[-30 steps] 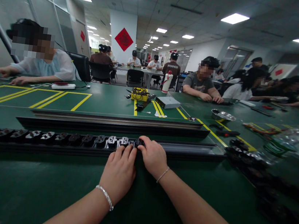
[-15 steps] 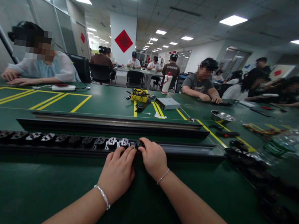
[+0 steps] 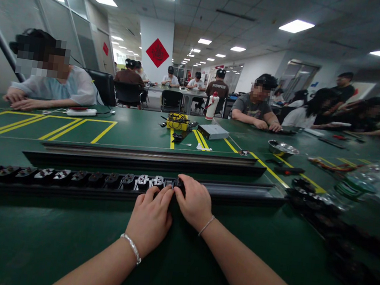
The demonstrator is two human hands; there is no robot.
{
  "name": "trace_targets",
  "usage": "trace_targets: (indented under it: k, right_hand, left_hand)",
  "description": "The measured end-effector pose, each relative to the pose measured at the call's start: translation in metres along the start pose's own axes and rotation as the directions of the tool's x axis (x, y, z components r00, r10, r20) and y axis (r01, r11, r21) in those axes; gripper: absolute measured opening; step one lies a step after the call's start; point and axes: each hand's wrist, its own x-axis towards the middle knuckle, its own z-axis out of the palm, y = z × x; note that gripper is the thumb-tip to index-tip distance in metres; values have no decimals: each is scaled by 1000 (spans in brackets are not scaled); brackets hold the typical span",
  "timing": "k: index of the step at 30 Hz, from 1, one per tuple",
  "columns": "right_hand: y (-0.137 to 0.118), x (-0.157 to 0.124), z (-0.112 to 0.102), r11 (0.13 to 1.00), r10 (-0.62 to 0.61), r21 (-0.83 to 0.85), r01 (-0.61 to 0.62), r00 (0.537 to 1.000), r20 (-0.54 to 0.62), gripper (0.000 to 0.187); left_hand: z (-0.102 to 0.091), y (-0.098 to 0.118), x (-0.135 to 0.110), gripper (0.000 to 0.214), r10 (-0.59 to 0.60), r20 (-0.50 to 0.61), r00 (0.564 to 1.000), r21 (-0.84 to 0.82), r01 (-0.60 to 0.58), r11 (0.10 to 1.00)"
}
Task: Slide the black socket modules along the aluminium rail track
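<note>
A long black channel rail lies crosswise on the green table in front of me. Its left part holds a row of socket-like modules, mostly black with a few white-faced ones. My right hand pinches a small black module between thumb and fingers at the row's right end, in the channel. Just left of it, my left hand presses its bent fingers together over the rail's near edge. The fingertips partly hide the neighbouring modules.
A second black rail lies behind. Dark parts and a clear bottle are on the right. Farther back stand a metal bowl, a grey box, a yellow box and a white flask. Several people sit around.
My hands have barely moved and keep the same hold at the rail. The rail has shifted very slightly in view. A standing person at the back right has moved to the right.
</note>
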Motion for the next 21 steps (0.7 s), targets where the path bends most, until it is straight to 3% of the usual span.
trace_targets:
  k: [21]
  right_hand:
    - [-1,2,5,1000,18,6,-17,998,-53,32]
  left_hand:
    - [1,-1,2,47,-16,19,1000,-18,16,1000]
